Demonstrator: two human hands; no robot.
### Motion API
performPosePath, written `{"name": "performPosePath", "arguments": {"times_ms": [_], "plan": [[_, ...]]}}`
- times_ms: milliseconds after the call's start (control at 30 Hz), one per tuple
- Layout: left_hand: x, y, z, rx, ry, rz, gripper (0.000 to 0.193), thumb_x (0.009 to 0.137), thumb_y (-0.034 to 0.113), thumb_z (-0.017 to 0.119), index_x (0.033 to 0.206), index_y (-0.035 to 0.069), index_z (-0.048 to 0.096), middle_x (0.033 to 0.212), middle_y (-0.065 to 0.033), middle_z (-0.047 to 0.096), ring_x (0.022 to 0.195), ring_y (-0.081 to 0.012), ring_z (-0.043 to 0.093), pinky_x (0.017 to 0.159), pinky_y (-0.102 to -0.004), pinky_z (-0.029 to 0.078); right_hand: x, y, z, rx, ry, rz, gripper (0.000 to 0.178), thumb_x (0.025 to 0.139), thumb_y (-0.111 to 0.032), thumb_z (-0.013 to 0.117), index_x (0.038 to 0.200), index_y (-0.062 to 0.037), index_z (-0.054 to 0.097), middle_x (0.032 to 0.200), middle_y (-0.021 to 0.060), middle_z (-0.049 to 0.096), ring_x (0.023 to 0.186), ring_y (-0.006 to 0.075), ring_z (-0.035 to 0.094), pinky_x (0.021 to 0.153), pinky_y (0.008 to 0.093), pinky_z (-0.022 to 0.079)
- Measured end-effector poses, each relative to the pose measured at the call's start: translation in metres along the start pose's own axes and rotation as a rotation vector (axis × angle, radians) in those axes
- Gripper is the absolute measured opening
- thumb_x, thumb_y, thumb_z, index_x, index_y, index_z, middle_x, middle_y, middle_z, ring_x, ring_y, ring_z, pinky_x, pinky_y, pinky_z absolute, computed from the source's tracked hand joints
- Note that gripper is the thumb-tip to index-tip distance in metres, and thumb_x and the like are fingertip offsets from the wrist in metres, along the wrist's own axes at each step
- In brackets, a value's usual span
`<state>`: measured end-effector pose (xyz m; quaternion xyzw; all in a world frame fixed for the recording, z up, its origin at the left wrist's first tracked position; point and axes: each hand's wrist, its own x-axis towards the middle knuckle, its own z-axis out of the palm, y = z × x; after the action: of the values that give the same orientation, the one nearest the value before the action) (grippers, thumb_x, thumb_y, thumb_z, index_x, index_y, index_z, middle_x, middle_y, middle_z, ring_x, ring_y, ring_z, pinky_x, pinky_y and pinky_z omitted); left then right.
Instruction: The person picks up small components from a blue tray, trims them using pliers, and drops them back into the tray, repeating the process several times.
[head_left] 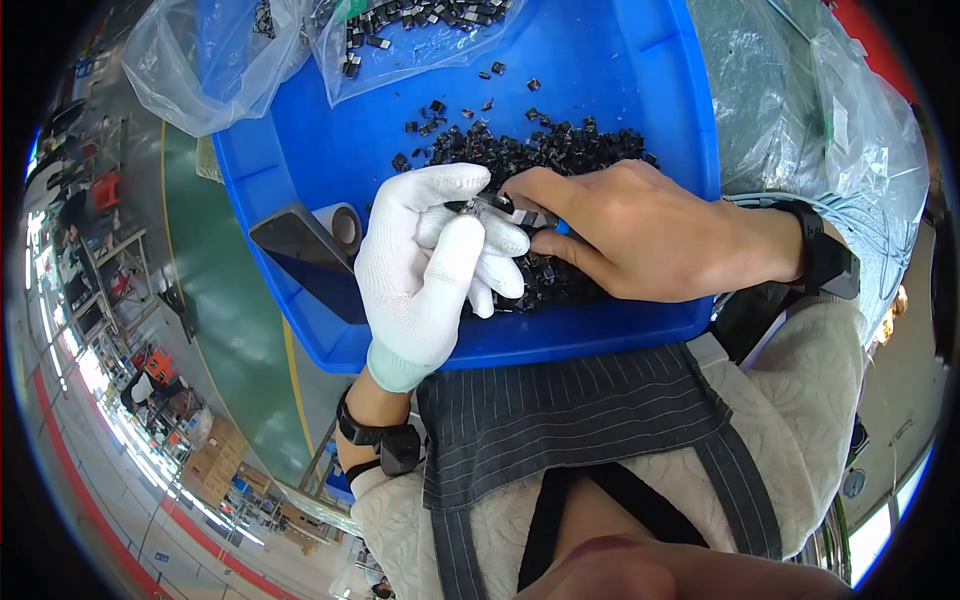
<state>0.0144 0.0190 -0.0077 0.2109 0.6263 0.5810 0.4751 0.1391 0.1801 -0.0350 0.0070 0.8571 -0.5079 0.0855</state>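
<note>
Over a blue plastic bin (702,140), my two hands meet at a small metallic piece (478,207). My left hand (410,270), in a white knit glove, curls its fingers and thumb around that piece, which is mostly covered. From the right comes my bare right hand (660,235), its thumb and forefinger closed on a small metal-tipped object (535,216) with a bit of blue by it. Its kind cannot be made out. Beneath both hands lies a heap of small black parts (590,145).
A dark flat device (305,262) leans at the bin's left side, beside a roll of tape (346,226). Clear plastic bags (215,75) hang over the far edge, with more black parts (430,15) in one. Wrapped plastic sheeting (770,100) and grey cables (870,225) lie to the right.
</note>
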Motion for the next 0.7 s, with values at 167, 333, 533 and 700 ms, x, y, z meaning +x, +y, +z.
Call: {"name": "performPosePath", "arguments": {"times_ms": [167, 333, 533, 700], "plan": [[0.0, -0.001, 0.0, 0.093, 0.018, 0.024, 0.029, 0.093, 0.002, 0.041, 0.121, -0.001, 0.041, 0.083, -0.0159, 0.064, 0.059, -0.0109, 0.059, 0.047, -0.0197, 0.045, 0.001, 0.006, 0.009, -0.19, 0.251, -0.144, 0.035, 0.089, -0.011, 0.058, 0.119, 0.0021, 0.046, 0.082, 0.0215, 0.063, 0.069, 0.037, 0.063, 0.061, 0.0434, 0.05], [-0.001, -0.001, -0.001, 0.215, -0.019, 0.105, 0.035, 0.092, 0.002, 0.042, 0.127, -0.001, 0.04, 0.08, -0.0138, 0.064, 0.057, -0.0096, 0.057, 0.047, -0.0187, 0.043, 0.001, 0.004, 0.007, -0.202, 0.209, -0.116, 0.033, 0.089, -0.011, 0.059, 0.117, 0.0019, 0.048, 0.082, 0.0186, 0.063, 0.068, 0.0336, 0.064, 0.064, 0.0401, 0.051], [-0.002, 0.004, -0.009, 0.107, -0.061, 0.102, 0.041, 0.09, 0.002, 0.043, 0.131, -0.001, 0.038, 0.074, -0.0126, 0.063, 0.053, -0.0078, 0.053, 0.046, -0.0189, 0.041, 0.002, -0.007, -0.018, 0.27, -0.153, 0.061, 0.026, 0.094, -0.015, 0.053, 0.115, 0.0011, 0.049, 0.076, 0.0136, 0.063, 0.067, 0.0255, 0.065, 0.063, 0.0341, 0.05], [-0.002, 0.004, -0.012, 0.099, -0.14, 0.104, 0.044, 0.09, 0.004, 0.043, 0.133, -0.001, 0.037, 0.072, -0.0123, 0.062, 0.052, -0.0072, 0.052, 0.045, -0.0182, 0.039, 0.005, -0.007, -0.022, 0.436, -0.327, 0.05, 0.024, 0.097, -0.017, 0.05, 0.113, 0.0004, 0.05, 0.074, 0.0111, 0.063, 0.067, 0.0206, 0.065, 0.062, 0.0317, 0.049]]}}
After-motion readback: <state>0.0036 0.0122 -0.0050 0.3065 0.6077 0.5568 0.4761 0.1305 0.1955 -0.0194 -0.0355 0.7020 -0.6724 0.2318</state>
